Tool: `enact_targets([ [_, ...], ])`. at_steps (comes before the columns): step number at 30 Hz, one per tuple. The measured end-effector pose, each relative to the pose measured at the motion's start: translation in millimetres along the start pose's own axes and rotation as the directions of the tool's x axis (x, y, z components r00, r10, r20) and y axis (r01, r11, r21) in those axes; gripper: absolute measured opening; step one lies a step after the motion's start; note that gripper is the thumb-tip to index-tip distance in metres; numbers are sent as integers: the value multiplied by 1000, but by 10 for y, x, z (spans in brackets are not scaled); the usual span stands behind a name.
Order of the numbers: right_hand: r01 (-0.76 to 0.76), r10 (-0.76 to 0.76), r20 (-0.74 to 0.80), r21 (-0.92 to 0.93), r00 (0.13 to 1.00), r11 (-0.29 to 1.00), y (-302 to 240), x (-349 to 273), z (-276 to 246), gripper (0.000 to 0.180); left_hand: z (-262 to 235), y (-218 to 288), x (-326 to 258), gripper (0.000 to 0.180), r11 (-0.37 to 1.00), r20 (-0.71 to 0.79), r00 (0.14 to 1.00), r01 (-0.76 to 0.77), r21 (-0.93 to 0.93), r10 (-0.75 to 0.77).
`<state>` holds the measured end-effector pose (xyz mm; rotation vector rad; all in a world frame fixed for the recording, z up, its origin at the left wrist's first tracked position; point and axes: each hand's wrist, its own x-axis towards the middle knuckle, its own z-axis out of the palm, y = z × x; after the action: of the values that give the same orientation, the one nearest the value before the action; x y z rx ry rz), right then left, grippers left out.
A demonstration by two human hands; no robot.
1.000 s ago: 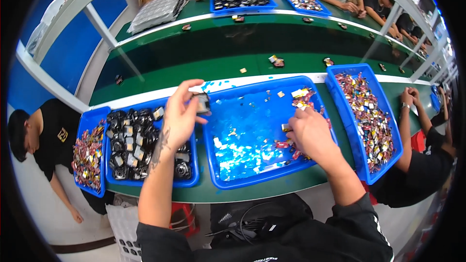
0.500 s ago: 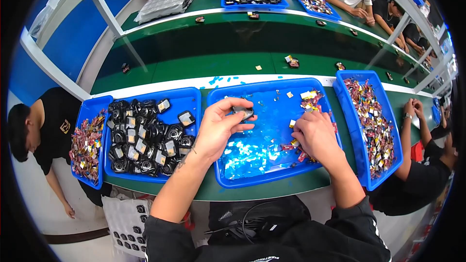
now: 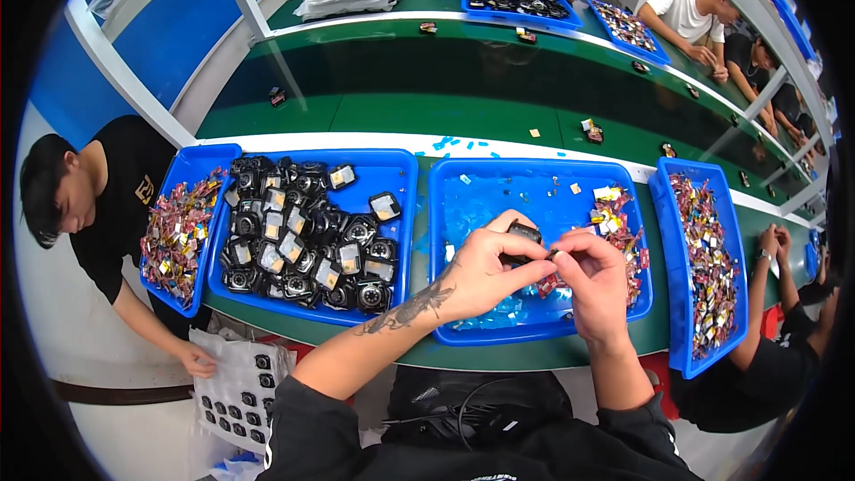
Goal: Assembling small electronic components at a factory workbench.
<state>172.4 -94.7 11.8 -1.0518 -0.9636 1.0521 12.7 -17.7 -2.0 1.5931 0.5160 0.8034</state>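
Above the middle blue tray (image 3: 454,191), my left hand (image 3: 485,274) grips a small black plastic housing (image 3: 524,232) between thumb and fingers. My right hand (image 3: 595,278) meets it fingertip to fingertip, pinching something tiny and dark at the housing's near end; its kind is too small to tell. Beneath the hands lie scattered blue film scraps (image 3: 499,313). A heap of small parts with reddish wires and white-yellow pieces (image 3: 614,214) fills the tray's right side. In the blue tray to the left (image 3: 392,180) sit many black round-faced housings (image 3: 307,263), some with pale rectangular pieces on them.
Narrow blue trays of wired parts stand at far left (image 3: 183,240) and right (image 3: 710,263). Beyond a white rail runs a green conveyor belt (image 3: 392,98) with a few parts on it. A co-worker (image 3: 120,205) bends at left over a sheet of housings (image 3: 236,396). Others work across the belt.
My hands have come together over the middle tray; my right hand has left the wired-parts heap. The view has shifted left. The co-worker at left now touches the sheet of housings.
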Motion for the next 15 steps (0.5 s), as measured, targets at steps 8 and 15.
enact_targets([
  [8,-46,154,191,-474,969,879,-270,150,-166,7,-9,10,-54,13,947,-59,994,-72,313,95],
  [15,-227,281,127,-330,951,916,11,239,-209,11,17,69,0,15,851,-35,934,-307,426,355],
])
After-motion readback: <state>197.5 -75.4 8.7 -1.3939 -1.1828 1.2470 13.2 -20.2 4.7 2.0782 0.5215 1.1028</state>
